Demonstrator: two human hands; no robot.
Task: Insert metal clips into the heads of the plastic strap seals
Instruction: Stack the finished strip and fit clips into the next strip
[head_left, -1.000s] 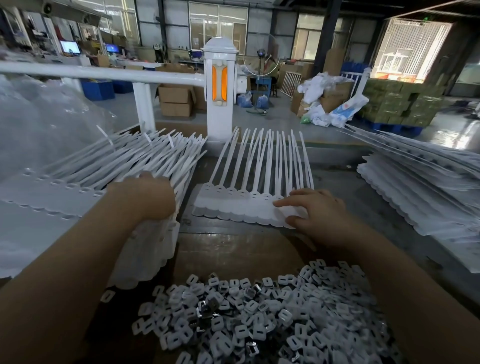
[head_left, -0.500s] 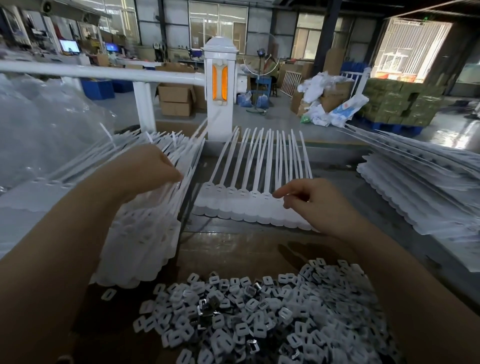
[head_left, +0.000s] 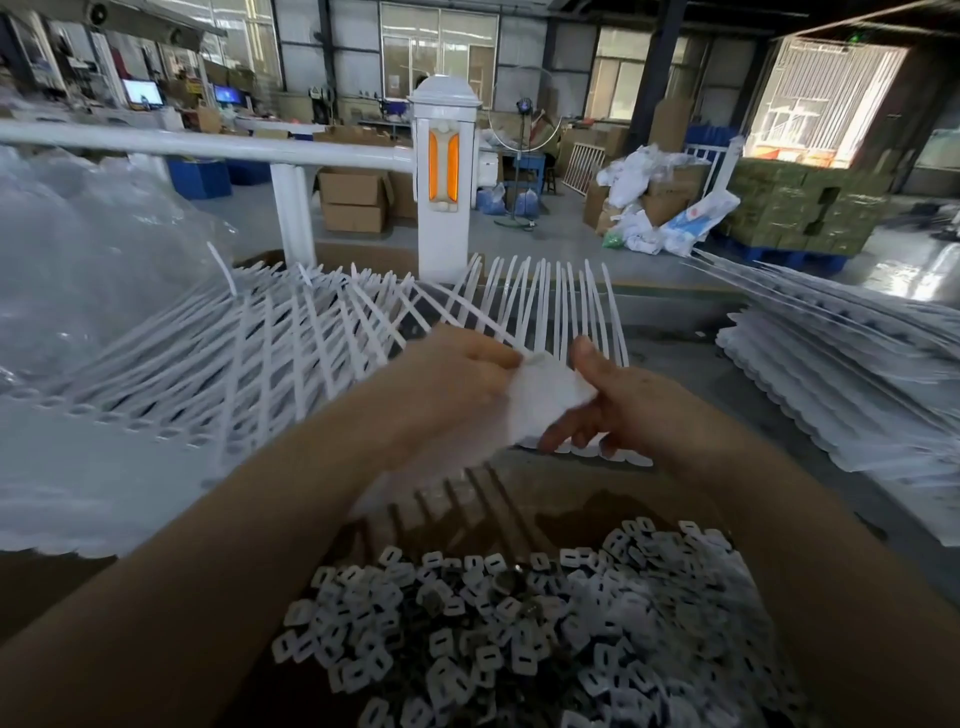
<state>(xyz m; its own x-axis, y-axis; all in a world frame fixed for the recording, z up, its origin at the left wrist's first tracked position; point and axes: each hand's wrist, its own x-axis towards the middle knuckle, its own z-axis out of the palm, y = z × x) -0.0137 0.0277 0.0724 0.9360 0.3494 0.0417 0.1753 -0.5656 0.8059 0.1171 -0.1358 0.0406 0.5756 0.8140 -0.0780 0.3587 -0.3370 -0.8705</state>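
Both hands raised above the wooden bench (head_left: 561, 499), sharing one white sheet of strap seals (head_left: 540, 410). Left hand (head_left: 457, 384) curled around the sheet's left edge, fingers folded over the plastic. Right hand (head_left: 618, 405) meeting the sheet's right side, thumb up against the top edge, other fingers half bent below it; not clear whether a real pinch or only a touch. Sheet blurred, smooth matte plastic, flat heads joined side by side, thin straps fanning out toward the left and far side.

Second row of seals (head_left: 566, 312) flat on the bench behind the hands: narrow ribbed white straps, slightly curved, scalloped heads partly hidden by the right hand. Thick stack of the same seals (head_left: 156, 395) at the left, straps crossing like a lattice. Another layered stack (head_left: 841, 395) at the right, wavy edges.

Near the bottom, a heap of small clips (head_left: 524, 639): little squarish pale pieces with a slot in the middle, some darker shiny metal among them.

White railing post (head_left: 444, 171) beyond, with two orange reflector strips. No readable writing anywhere.
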